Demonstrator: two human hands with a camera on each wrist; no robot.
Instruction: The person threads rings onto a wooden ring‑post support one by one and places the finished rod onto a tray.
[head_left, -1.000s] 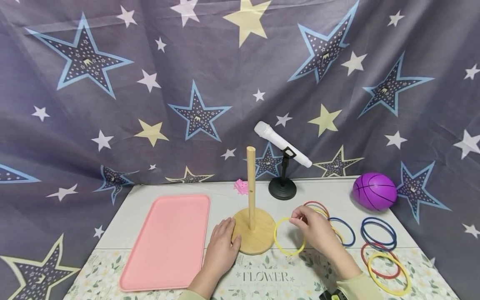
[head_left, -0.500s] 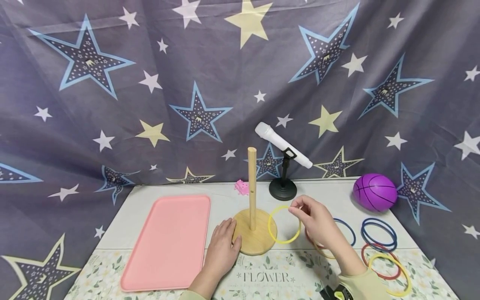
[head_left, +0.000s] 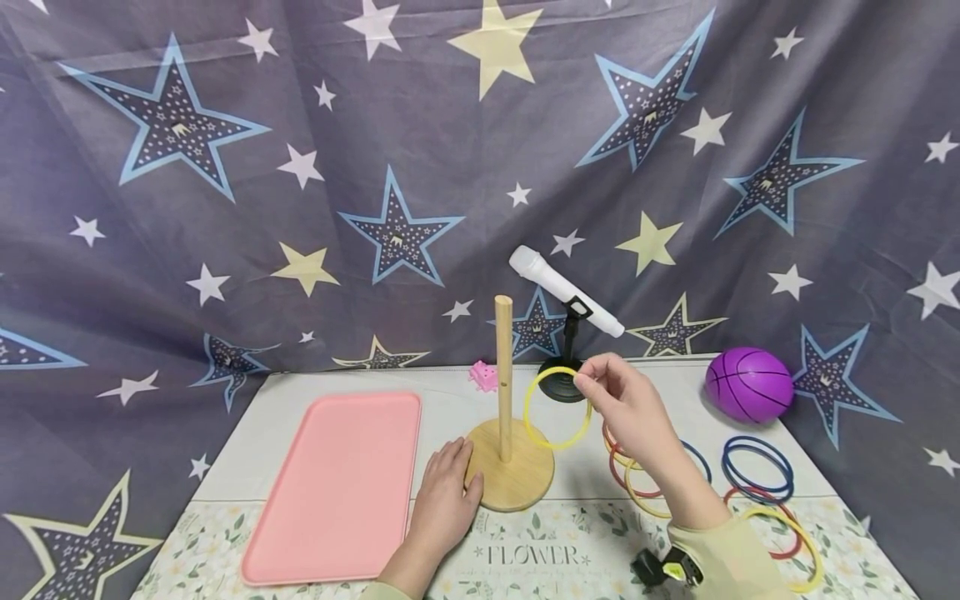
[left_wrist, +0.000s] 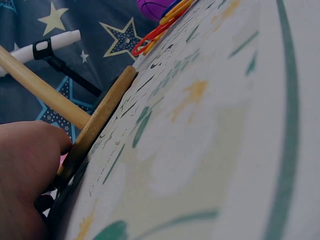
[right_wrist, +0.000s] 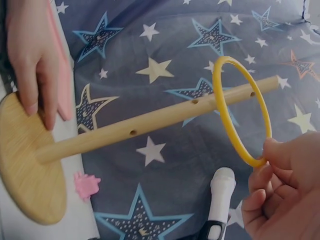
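One yellow ring [right_wrist: 226, 112] pinched beside a wooden stand [head_left: 506, 433]

Clock directions are taken from the stand's round base [head_left: 487, 487] in the head view. A star-printed backdrop [head_left: 420, 108] is hung behind a pale table [head_left: 450, 400]. At nine o'clock a pink tray [head_left: 337, 487] is laid. The base is touched at its eight o'clock edge by the left hand [head_left: 448, 492], whose fingers [head_left: 447, 458] are laid nearly straight. At one o'clock a white microphone [head_left: 558, 285] is propped aslant on a black support [head_left: 570, 337]. Between two and three, a purple ball [head_left: 750, 385] is placed. By the right hand [head_left: 622, 400], at two o'clock, the yellow ring is pinched between thumb [right_wrist: 275, 150] and forefinger [right_wrist: 262, 173]; it is held off the table, near the post [head_left: 504, 350] but apart from it. Loose red, blue and yellow rings [head_left: 790, 481] are spread in overlapping groups near three o'clock, one group partly hidden by the right forearm [head_left: 686, 492]. Between eleven and twelve, a small pink toy [head_left: 483, 375] is seen.
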